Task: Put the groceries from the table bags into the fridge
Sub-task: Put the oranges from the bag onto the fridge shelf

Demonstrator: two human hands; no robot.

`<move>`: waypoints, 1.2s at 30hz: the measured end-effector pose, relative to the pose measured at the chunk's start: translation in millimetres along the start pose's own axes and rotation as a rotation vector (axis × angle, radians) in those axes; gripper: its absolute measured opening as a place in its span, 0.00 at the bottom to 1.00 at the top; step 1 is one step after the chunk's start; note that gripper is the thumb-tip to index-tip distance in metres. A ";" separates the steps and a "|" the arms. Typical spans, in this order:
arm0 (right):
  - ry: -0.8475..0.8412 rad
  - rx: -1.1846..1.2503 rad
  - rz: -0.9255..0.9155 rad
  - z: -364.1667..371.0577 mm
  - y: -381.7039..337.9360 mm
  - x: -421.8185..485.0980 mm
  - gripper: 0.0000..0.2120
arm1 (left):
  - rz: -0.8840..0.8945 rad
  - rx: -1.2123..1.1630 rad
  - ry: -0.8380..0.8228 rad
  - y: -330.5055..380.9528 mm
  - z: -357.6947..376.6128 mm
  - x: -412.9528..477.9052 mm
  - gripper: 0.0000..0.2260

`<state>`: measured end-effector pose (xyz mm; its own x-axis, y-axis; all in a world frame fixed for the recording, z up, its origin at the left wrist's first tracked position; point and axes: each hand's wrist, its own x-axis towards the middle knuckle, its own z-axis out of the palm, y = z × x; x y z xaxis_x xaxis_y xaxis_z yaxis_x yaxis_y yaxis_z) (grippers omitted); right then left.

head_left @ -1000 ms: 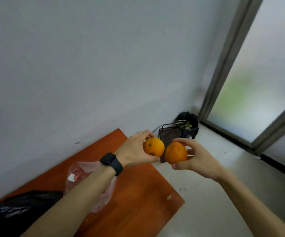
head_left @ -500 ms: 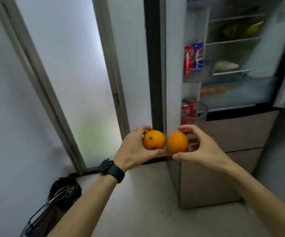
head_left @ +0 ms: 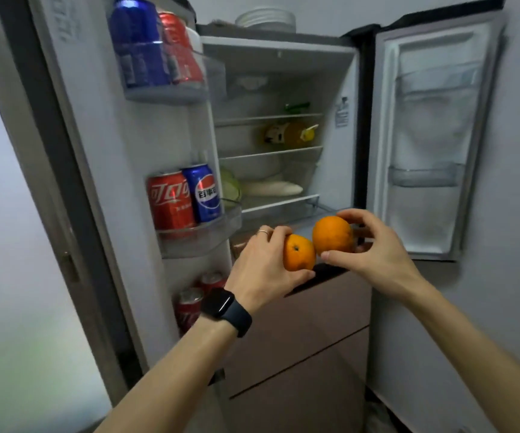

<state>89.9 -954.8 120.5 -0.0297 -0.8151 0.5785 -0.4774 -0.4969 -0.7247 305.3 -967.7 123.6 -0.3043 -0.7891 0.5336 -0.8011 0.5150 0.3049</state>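
Orange (head_left: 297, 253) in the left hand (head_left: 262, 267), grip curled round it, touches a 2nd orange (head_left: 332, 234) the right hand (head_left: 377, 251) pinches.

Two hands, the left hand (head_left: 260, 267) and right hand (head_left: 374, 248), each hold an orange, the left orange (head_left: 297, 253) and right orange (head_left: 332, 234), before an open fridge (head_left: 283, 89), with cans (head_left: 183, 198) at nine o'clock.

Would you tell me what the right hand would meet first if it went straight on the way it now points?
Probably the lowest shelf in the fridge, just beyond the right hand and its orange; nothing seems between, though depth is unclear.
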 end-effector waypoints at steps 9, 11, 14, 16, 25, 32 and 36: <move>-0.033 -0.214 -0.047 -17.9 64.7 163.1 0.36 | -0.124 0.022 0.020 -31.0 51.8 169.6 0.32; -0.081 -0.254 -0.045 -12.7 78.4 198.2 0.36 | -0.189 -0.001 0.050 -44.4 64.9 196.3 0.32; -0.177 -0.309 -0.062 5.5 102.5 251.3 0.37 | -0.284 0.027 0.097 -68.9 85.3 227.1 0.33; -0.250 -0.371 -0.092 24.0 121.6 286.7 0.39 | -0.345 0.094 0.105 -86.8 96.5 242.8 0.32; -0.869 -0.635 -0.191 142.4 197.3 392.3 0.38 | -0.705 0.438 -0.579 -187.1 119.0 295.8 0.22; -1.241 -0.819 -0.335 232.8 221.4 403.2 0.28 | -0.837 0.505 -0.820 -238.9 142.9 304.9 0.22; -1.339 -0.893 -0.421 259.7 229.9 398.0 0.25 | -0.791 0.494 -0.810 -244.6 156.2 320.5 0.16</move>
<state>196.3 -1470.8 86.9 0.7225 -0.5733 -0.3864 -0.5891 -0.8030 0.0901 323.2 -1398.9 96.8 0.2620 -0.8962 -0.3581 -0.9650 -0.2411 -0.1029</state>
